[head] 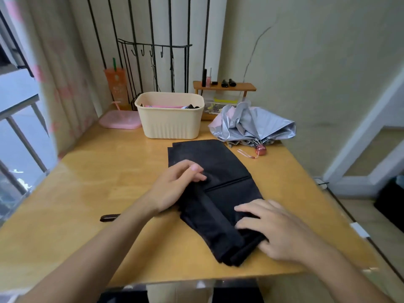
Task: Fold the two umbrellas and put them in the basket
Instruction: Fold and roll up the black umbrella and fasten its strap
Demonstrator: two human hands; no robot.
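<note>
Wooden table [91, 193] by curtained window [19, 119], cream wall [306, 62] behind

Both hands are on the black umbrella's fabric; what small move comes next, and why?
Probably roll the flattened black fabric umbrella tighter around its shaft: the right hand presses the near end, the left hand rests on the loose panel, which lies spread flat toward the cream plastic basket.
</note>
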